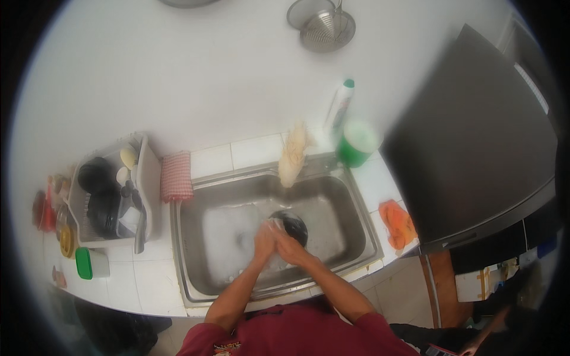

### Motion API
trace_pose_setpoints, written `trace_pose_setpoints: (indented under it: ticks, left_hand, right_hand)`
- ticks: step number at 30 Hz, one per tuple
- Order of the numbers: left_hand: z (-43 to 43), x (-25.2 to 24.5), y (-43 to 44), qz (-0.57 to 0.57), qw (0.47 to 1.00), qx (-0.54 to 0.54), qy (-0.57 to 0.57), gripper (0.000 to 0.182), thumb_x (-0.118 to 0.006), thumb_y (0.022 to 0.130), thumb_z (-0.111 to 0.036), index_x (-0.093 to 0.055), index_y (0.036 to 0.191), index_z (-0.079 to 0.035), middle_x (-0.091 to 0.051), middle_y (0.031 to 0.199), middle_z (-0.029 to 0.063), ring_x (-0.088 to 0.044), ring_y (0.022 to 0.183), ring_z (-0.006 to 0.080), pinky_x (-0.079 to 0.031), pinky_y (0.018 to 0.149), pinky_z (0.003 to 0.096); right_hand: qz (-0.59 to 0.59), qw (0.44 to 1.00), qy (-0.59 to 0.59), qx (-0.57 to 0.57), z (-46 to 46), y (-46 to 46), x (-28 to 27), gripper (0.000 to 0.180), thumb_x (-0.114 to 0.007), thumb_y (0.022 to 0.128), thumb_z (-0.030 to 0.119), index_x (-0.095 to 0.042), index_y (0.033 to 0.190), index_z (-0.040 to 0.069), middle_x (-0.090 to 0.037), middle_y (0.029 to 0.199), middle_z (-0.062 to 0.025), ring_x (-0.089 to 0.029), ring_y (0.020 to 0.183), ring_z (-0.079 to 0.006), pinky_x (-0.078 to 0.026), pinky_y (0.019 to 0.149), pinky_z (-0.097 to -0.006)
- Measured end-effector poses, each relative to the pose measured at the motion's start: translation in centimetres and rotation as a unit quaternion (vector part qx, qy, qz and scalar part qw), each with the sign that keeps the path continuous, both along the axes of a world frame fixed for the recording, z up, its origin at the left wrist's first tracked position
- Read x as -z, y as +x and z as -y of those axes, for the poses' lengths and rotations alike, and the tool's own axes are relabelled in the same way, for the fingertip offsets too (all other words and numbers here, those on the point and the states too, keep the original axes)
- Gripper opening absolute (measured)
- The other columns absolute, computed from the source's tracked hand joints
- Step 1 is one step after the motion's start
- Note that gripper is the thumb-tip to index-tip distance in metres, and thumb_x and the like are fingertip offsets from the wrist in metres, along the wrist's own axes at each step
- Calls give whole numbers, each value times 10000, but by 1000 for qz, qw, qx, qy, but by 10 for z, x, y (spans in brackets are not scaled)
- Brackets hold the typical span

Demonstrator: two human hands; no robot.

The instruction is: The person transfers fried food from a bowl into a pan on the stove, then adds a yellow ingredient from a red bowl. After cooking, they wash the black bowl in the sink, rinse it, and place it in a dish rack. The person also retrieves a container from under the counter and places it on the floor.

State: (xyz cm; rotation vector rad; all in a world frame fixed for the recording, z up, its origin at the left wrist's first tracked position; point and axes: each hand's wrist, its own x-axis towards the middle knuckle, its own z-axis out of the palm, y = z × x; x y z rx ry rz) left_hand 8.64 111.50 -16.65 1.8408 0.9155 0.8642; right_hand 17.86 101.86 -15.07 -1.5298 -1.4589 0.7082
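Note:
Over a stainless-steel sink [347, 222], my left hand [266, 240] and my right hand [287, 245] meet, fingers together. Some whitish foam shows at the fingertips; whether anything is held between the palms cannot be made out. Just beyond and partly behind my right hand is a round black dish [295, 226], low in the basin. White suds [227, 238] cover the basin's left part. Above the far rim, a pale cream wrapping [294, 155] surrounds what looks like the tap.
Left of the sink stands a white dish rack [151, 187] holding black bowls and utensils, beside a red checked cloth [177, 175]. A green tub [356, 144], a white bottle [340, 104] and an orange cloth [397, 224] sit rightward. A dark fridge [476, 142] borders the counter; another person's hand [470, 349] shows lower right.

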Motion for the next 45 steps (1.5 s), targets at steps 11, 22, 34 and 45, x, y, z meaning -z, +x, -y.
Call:
trace_pose_setpoints:
  ticks: [11, 22, 34, 45]
  left_hand:
    - [2, -31, -4, -48, 997, 14, -61, 419, -318, 1056, -282, -561, 926, 33, -595, 911, 313, -540, 875, 512, -411, 768, 548]
    - [10, 29, -7, -57, 993, -27, 96, 422, -308, 1056, -265, -587, 977, 41, -608, 1012, 307, -540, 972, 501, -407, 832, 535]
    - [-1, 9, -10, -128, 989, -38, 62, 402, -338, 1052, -277, -589, 996, 32, -613, 1041, 301, -552, 1012, 486, -414, 836, 529]
    - [-21, 51, -27, -5, 937, -155, -314, 423, -639, 939, -229, -540, 1227, 66, -625, 1126, 204, -588, 1081, 356, -450, 954, 425]
  right_hand:
    - [157, 987, 10, 12, 4, 22, -18, 623, -484, 818, 13, -422, 1438, 7, -436, 1459, -235, -332, 1411, -398, -277, 1171, -450]
    - [134, 988, -72, 31, 6, 15, -27, 509, -537, 861, 98, -519, 1362, 7, -525, 1385, -221, -435, 1346, -378, -369, 1115, -421]
    - [92, 993, -54, 43, 4, 2, -26, 496, -510, 852, 81, -548, 1345, 39, -550, 1361, -190, -431, 1351, -352, -355, 1121, -448]
    - [-143, 951, -66, 268, 50, 7, -45, 500, -443, 961, 114, -434, 1450, 9, -504, 1427, -197, -424, 1376, -251, -298, 1139, -354]
